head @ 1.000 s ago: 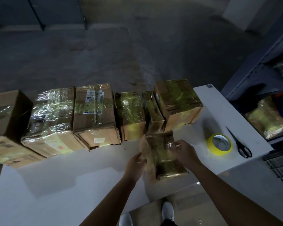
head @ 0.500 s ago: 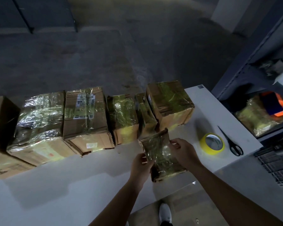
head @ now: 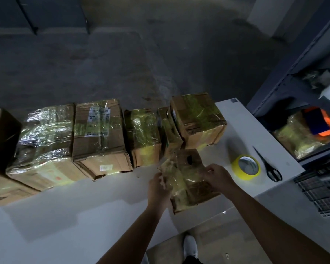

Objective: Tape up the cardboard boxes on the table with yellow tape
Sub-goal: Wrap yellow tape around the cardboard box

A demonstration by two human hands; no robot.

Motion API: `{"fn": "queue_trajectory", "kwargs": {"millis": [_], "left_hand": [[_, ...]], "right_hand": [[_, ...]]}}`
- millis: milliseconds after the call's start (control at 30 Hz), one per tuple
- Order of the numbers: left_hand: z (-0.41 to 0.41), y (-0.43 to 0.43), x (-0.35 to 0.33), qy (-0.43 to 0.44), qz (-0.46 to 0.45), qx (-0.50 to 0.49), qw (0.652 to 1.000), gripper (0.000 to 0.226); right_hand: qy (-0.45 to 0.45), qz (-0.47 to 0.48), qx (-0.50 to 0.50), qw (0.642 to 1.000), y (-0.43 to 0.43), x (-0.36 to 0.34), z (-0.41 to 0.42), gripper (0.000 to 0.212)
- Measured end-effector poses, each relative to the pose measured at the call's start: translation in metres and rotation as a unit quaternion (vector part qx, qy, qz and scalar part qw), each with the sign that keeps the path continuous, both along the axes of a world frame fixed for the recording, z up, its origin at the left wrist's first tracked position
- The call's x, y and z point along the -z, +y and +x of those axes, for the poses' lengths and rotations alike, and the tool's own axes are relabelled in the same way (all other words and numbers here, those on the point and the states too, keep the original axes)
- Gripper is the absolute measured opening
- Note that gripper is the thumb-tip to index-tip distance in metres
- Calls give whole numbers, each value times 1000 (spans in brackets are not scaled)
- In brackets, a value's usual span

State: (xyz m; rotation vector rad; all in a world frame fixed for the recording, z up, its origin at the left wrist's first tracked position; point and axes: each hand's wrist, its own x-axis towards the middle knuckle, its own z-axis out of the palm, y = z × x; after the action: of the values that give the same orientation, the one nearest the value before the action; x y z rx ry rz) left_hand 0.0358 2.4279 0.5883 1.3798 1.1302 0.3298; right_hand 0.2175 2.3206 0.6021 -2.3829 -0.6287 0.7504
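Head view shows us looking down on a white counter [head: 84, 216] with both our bare forearms reaching forward from the near edge. Our left hand [head: 158, 189] is curled against the left side of a small cardboard box [head: 187, 185], fingers closed on its crinkled tape wrap. Our right hand [head: 216, 177] lies on the box's upper right part, thumb and fingertips pinched together on the clear yellowish film there; whether it holds a loose tape end we cannot tell. This box is tilted, its far end raised and showing a dark hole in bare cardboard, and it sits at the counter's near edge toward the right corner, partly overhanging. Just right of our right hand the roll of yellow tape [head: 246, 167] lies flat, and a pair of black scissors [head: 269, 165] lies beside it, close to the right edge. Along the far edge stands a row of larger taped boxes [head: 99, 136], side by side and touching, from the left edge to near the far right corner; the end one [head: 197, 119] stands just beyond the box we hold. Left of our arms the counter surface is open up to that row. Beyond the right edge a dark shelf unit [head: 293, 79] holds a wrapped parcel [head: 295, 136].
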Motion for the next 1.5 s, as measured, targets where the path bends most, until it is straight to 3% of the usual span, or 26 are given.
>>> {"fn": "queue_trajectory", "kwargs": {"millis": [200, 267, 400, 600, 767, 933, 1000, 1133, 1200, 1300, 1400, 1500], "left_hand": [[21, 5, -16, -4, 53, 17, 998, 21], [25, 4, -20, 7, 85, 20, 996, 23], [30, 2, -27, 24, 232, 2, 972, 33], [75, -21, -51, -28, 262, 100, 960, 21], [141, -51, -55, -10, 204, 163, 965, 21], [199, -79, -46, 65, 174, 193, 963, 20], [215, -88, -40, 81, 162, 181, 967, 19], [230, -101, -32, 102, 137, 144, 975, 19], [230, -104, -28, 119, 128, 136, 975, 20], [229, -106, -25, 115, 103, 109, 982, 15], [222, -102, -27, 111, 51, 91, 988, 17], [214, -94, -32, 92, -39, 47, 994, 24]], "right_hand": [[-82, -28, -43, 995, 7, -4, -3, 39], [-80, -43, -45, 995, 7, -6, -1, 36], [-87, -42, -24, 995, 4, -10, 10, 33], [-48, -6, 0, 999, -3, -17, 42, 32], [-35, 18, 12, 999, -22, -17, 84, 28], [-136, -75, 33, 987, -64, -8, 137, 15], [-147, -100, 55, 983, -78, 0, 156, 20], [-72, -175, 84, 978, -100, 18, 184, 49], [12, -192, 84, 978, -107, 28, 193, 50], [106, -143, 81, 981, -110, 35, 198, 26], [20, -129, -16, 991, -100, 31, 196, 17], [10, -37, -54, 998, -86, 20, 186, 16]]}}
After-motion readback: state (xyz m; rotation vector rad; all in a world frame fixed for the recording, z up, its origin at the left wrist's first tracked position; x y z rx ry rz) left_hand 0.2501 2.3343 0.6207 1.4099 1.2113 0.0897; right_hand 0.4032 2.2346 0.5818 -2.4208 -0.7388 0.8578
